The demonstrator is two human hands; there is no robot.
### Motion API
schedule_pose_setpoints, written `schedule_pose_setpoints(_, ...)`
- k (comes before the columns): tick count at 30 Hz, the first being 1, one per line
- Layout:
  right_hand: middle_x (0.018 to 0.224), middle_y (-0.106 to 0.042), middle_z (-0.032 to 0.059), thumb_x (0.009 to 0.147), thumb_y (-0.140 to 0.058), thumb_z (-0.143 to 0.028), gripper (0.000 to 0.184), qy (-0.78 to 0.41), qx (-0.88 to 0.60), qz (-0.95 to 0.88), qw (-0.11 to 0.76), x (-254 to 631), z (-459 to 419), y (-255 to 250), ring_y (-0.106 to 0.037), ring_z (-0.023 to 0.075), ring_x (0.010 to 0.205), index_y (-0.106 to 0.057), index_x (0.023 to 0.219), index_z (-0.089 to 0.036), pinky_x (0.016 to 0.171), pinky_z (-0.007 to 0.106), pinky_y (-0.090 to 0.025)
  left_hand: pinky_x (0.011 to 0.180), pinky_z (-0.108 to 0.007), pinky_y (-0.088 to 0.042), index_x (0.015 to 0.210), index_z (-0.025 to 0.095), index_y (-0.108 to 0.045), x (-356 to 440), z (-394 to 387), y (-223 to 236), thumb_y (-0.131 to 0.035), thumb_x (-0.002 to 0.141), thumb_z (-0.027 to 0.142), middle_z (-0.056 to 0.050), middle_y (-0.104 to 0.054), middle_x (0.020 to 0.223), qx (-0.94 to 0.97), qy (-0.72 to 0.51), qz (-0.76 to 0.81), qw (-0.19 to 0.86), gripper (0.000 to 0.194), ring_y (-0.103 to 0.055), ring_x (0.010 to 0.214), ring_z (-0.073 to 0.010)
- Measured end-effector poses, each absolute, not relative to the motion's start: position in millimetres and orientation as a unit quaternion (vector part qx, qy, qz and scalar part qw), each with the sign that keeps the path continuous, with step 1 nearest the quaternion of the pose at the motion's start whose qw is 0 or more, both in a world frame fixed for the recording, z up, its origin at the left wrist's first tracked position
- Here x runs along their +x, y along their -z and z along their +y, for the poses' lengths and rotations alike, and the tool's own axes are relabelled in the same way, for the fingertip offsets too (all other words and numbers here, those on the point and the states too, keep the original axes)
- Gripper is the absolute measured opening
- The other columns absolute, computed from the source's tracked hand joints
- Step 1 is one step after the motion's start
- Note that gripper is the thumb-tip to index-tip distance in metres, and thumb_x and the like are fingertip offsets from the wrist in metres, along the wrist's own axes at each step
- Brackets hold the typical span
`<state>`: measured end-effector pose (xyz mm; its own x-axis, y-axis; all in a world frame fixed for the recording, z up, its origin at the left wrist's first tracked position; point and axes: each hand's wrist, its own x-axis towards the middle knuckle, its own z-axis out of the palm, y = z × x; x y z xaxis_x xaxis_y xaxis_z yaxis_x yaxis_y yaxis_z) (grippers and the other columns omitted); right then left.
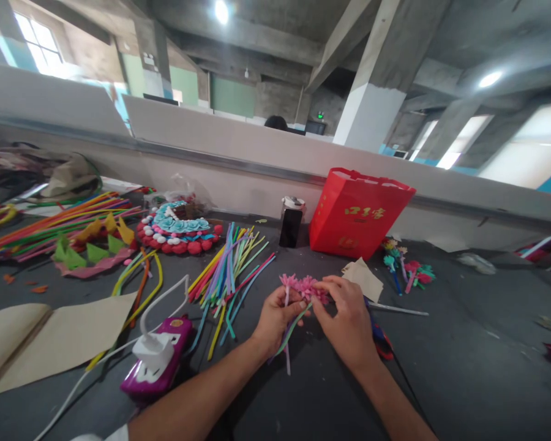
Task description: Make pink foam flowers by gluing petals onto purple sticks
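Pink fringed craft flowers (310, 288) on thin pale purple and green stems (288, 346) are between my two hands, above the dark table. My left hand (278, 315) is closed around the flowers' stems, thumb on top. With its thumb and forefinger, my right hand (346, 318) pinches the right side of the pink flowers; the exact grip is partly hidden. Behind the right hand lies a beige paper piece (363, 280). A blue and red handle (382, 342) and a thin silver rod (401, 309) show beside that hand, partly covered.
Colourful craft stems (232, 263) lie left of my hands. A purple power strip (158, 361) with a white plug and cable sits nearer, beside an open notebook (73, 324). Behind stand a black phone (291, 228) and red bag (356, 214). Finished flowers (416, 274) lie right.
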<state>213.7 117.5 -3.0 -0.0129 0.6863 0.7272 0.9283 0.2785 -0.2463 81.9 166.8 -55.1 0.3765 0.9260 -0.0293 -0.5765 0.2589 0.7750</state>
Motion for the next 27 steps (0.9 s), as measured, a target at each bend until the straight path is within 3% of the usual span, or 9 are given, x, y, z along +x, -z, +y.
schedule_pose_setpoints(6,0.105,-0.062,0.0102,0.082,-0.06,-0.02,0.014,0.142,-0.593,-0.697,0.377,214.6,125.2,12.4,-0.055,0.0268,0.104,-0.064,0.096,-0.02,0.091,0.045,-0.045,0.044,-0.018,-0.046,0.071,0.015,-0.059,80.7,165.7,53.2,-0.086,0.059,0.021,0.005,-0.06,0.062,0.354,-0.502,0.248,0.749,0.03,-0.059,0.053,-0.0097)
schedule_pose_setpoints(11,0.098,-0.064,0.0085,0.085,-0.057,-0.022,0.003,0.089,-0.576,-0.688,0.432,214.7,122.0,4.8,-0.059,0.0243,0.099,-0.06,0.085,-0.022,0.087,0.041,-0.048,0.044,-0.019,-0.044,0.071,0.015,-0.059,81.2,166.8,54.0,-0.087,0.057,0.023,0.003,-0.061,0.064,0.356,-0.497,0.242,0.753,0.033,-0.063,0.056,-0.0123)
schedule_pose_setpoints(15,0.096,-0.065,0.008,0.086,-0.055,-0.022,0.007,0.081,-0.569,-0.673,0.466,215.9,121.9,-1.7,-0.06,0.0237,0.098,-0.06,0.09,-0.022,0.085,0.04,-0.049,0.045,-0.019,-0.044,0.072,0.015,-0.059,81.4,167.4,55.9,-0.087,0.057,0.024,0.002,-0.062,0.065,0.356,-0.49,0.256,0.754,0.033,-0.066,0.057,-0.0148)
schedule_pose_setpoints(23,0.099,-0.066,0.0084,0.082,-0.059,-0.021,0.016,0.107,-0.58,-0.698,0.405,217.6,127.8,-1.9,-0.059,0.0254,0.098,-0.063,0.096,-0.021,0.088,0.041,-0.047,0.045,-0.02,-0.044,0.071,0.016,-0.058,81.5,166.0,53.9,-0.089,0.055,0.025,0.003,-0.06,0.061,0.358,-0.495,0.261,0.747,0.036,-0.065,0.056,-0.0149)
schedule_pose_setpoints(27,0.097,-0.066,0.0085,0.081,-0.057,-0.018,0.011,0.096,-0.587,-0.704,0.389,218.8,129.6,-3.7,-0.059,0.0254,0.098,-0.064,0.089,-0.021,0.088,0.041,-0.047,0.044,-0.019,-0.043,0.071,0.015,-0.058,81.4,165.6,53.2,-0.089,0.054,0.025,0.003,-0.061,0.062,0.36,-0.493,0.26,0.748,0.036,-0.065,0.055,-0.0142)
